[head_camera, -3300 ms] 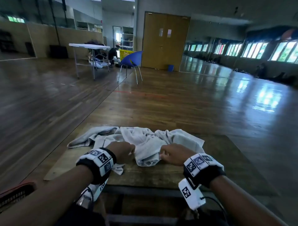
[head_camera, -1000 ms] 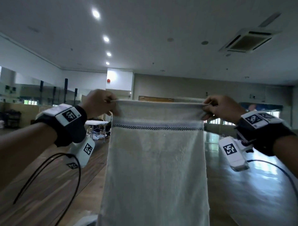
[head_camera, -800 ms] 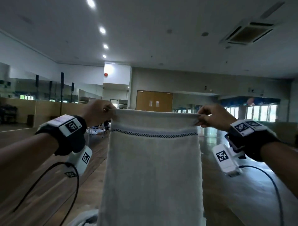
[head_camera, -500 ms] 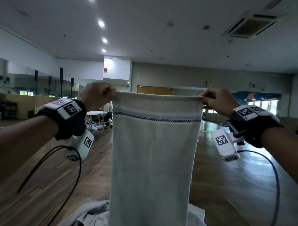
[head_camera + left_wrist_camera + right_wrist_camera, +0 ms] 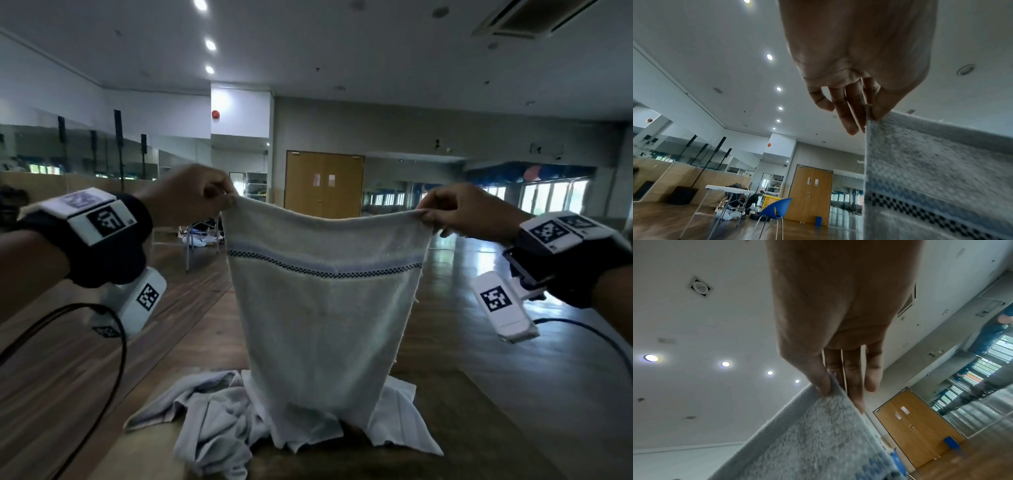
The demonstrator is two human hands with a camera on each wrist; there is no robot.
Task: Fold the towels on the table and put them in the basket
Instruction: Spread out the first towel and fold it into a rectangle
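Observation:
A pale towel with a blue checkered band hangs upright in front of me. My left hand pinches its top left corner and my right hand pinches its top right corner. The top edge sags a little between them. The towel's lower end rests on a crumpled heap of other pale towels on the wooden table. The left wrist view shows thumb and fingers clamped on the towel corner. In the right wrist view the thumb and fingers nip the towel edge. No basket is in view.
Wooden floor surrounds the table. Far back left stand a white folding table, a blue chair and a yellow crate. A wooden double door is in the back wall. Cables hang from both wrist units.
The towel has been lifted off the heap and held up stretched. In the last half second both hands have come lower, the top edge now sags, and the towel's bottom lies on the heap.

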